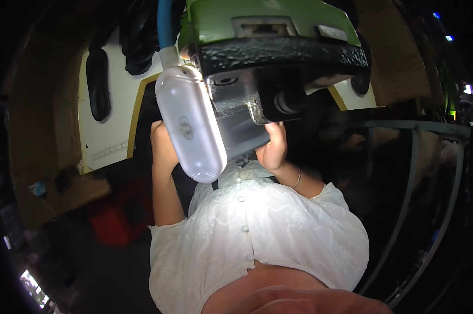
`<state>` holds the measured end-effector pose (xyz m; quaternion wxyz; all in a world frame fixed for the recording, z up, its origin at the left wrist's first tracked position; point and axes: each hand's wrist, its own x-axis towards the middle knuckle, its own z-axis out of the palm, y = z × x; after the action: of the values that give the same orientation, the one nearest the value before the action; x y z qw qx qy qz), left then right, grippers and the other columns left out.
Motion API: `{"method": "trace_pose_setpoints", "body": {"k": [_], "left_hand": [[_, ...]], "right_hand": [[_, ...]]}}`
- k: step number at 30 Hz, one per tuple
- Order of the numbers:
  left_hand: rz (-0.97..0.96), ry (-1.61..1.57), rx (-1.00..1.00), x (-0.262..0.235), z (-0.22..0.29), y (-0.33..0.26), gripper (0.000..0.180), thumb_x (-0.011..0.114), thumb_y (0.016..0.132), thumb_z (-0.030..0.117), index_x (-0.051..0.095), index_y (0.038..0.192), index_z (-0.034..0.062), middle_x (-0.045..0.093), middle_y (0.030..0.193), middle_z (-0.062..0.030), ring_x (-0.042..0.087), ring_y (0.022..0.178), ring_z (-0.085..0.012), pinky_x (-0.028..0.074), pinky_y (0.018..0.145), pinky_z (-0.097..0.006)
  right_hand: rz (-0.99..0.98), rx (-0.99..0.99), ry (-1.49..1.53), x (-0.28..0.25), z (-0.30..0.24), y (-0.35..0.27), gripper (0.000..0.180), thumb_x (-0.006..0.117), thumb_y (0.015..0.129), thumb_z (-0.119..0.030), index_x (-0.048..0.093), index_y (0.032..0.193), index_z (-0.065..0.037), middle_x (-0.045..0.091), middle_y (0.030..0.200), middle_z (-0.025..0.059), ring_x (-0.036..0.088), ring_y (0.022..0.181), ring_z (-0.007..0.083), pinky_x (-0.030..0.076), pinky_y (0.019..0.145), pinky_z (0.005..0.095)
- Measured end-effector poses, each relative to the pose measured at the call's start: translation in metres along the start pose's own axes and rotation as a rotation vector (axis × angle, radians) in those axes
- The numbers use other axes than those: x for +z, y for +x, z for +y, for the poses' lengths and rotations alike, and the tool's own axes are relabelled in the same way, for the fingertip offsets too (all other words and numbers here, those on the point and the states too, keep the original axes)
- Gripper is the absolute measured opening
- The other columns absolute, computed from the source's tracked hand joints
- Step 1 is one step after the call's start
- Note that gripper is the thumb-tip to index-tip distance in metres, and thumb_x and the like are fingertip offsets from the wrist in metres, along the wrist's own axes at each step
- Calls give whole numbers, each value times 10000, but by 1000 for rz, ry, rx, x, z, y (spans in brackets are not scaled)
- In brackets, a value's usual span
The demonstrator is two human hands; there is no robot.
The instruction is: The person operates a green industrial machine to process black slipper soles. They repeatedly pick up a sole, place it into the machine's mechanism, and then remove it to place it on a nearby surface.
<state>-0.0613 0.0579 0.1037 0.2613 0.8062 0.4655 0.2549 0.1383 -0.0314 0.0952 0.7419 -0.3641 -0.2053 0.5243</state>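
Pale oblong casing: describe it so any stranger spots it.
Find the green-and-black machine at top centre. Just left, a blue tube leads down to the casing. Unlike the machine, it is whitish and long, with rounded ends.

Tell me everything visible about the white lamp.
The lamp is long, round-ended, translucent white and plastic-looking, with a small oval mark and a bright right edge. It slants, lower end rightward. A pale collar joins its top to a blue neck. It sits left of the green machine, partly hiding the left hand; contact is unclear.
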Motion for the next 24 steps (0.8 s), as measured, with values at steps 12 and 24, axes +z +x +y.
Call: {"method": "trace_pose_setpoints", "body": {"k": [12, 24], "left_hand": [[-205, -173, 214, 105, 1, -41, 373, 630, 769, 330, 604, 1005, 43, 589, 1040, -112, 483, 1046, -296, 309, 945, -410], [-226, -323, 24, 106, 25, -28, 145, 635, 783, 180, 650, 801, 37, 594, 678, -103, 581, 594, -210, 446, 572, -304]], "right_hand": [[-553, 68, -822, 4, -52, 43, 302, 540, 819, -182, 529, 1066, -8, 587, 983, 82, 536, 912, 151, 409, 830, 283], [233, -695, -752, -30, -156, 73, 196, 550, 861, -158, 583, 985, -10, 624, 847, 80, 591, 739, 105, 492, 666, 225]]}}
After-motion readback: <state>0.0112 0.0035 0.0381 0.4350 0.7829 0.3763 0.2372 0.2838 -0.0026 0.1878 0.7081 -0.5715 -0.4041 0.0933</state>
